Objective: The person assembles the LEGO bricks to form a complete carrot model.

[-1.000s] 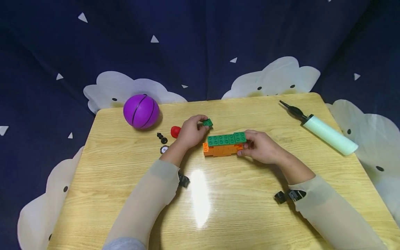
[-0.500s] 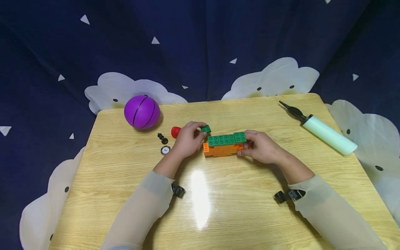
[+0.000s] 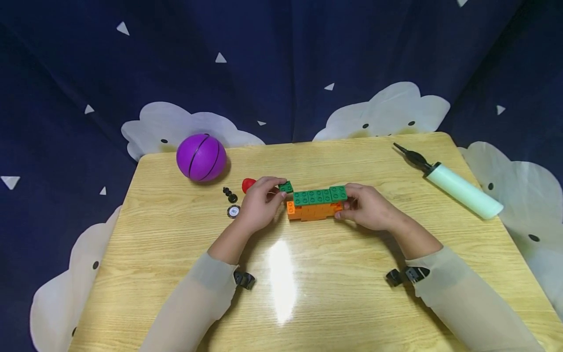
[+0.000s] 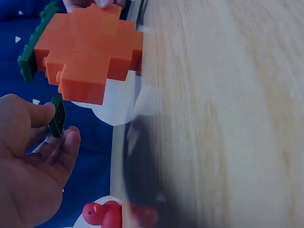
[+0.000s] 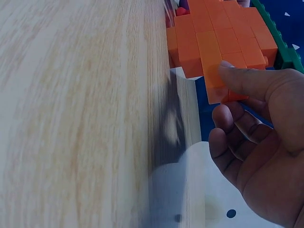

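A stack of orange toy building bricks (image 3: 314, 211) stands on the table, topped by a row of green bricks (image 3: 318, 196). My left hand (image 3: 260, 203) pinches a small flat green brick (image 3: 286, 187) between thumb and fingers, just left of the row's end. In the left wrist view that green piece (image 4: 57, 116) is apart from the orange stack (image 4: 88, 47). At the stack's right end, my right hand (image 3: 371, 208) grips the orange bricks; in the right wrist view its thumb lies on an orange brick (image 5: 211, 66).
A purple ball (image 3: 201, 158) sits at the back left. Near the left hand are a red toy figure (image 3: 248, 185), a black chess pawn (image 3: 230, 195) lying down and a round chip (image 3: 233, 211). A pale green hand pump (image 3: 462, 189) lies at the right.
My left hand has moved toward me and a little left, bringing the small green brick down beside the row's left end. The right hand and the stack have stayed in place.
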`<action>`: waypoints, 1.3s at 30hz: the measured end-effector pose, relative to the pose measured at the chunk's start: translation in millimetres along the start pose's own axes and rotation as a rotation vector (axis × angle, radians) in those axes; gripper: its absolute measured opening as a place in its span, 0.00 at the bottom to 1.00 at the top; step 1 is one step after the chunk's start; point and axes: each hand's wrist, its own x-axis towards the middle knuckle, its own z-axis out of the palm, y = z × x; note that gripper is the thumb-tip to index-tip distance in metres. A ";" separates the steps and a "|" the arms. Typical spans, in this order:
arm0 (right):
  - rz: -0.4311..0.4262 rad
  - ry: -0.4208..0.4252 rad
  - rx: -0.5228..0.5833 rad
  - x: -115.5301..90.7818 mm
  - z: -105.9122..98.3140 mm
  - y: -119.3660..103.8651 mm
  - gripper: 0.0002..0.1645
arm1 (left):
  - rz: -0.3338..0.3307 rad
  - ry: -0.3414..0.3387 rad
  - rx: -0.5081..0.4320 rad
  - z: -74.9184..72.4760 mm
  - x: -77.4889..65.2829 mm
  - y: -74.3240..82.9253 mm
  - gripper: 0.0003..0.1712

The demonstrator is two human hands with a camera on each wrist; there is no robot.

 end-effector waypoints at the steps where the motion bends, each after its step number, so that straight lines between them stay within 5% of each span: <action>1: 0.000 0.001 0.002 0.1 0.3 0.1 0.16 | 0.000 0.006 -0.006 -0.8 -1.7 1.1 0.18; 19: 0.002 0.008 -0.008 -0.7 1.0 -0.9 0.15 | 0.020 0.047 -0.068 -11.5 -26.4 19.0 0.18; 31: -0.002 0.010 -0.006 -1.2 1.4 -0.2 0.14 | 0.089 0.037 -0.109 -11.1 -30.6 36.5 0.18; 39: -0.006 0.010 -0.011 -2.0 1.2 1.0 0.17 | 0.068 0.000 -0.099 -8.5 -28.9 42.3 0.19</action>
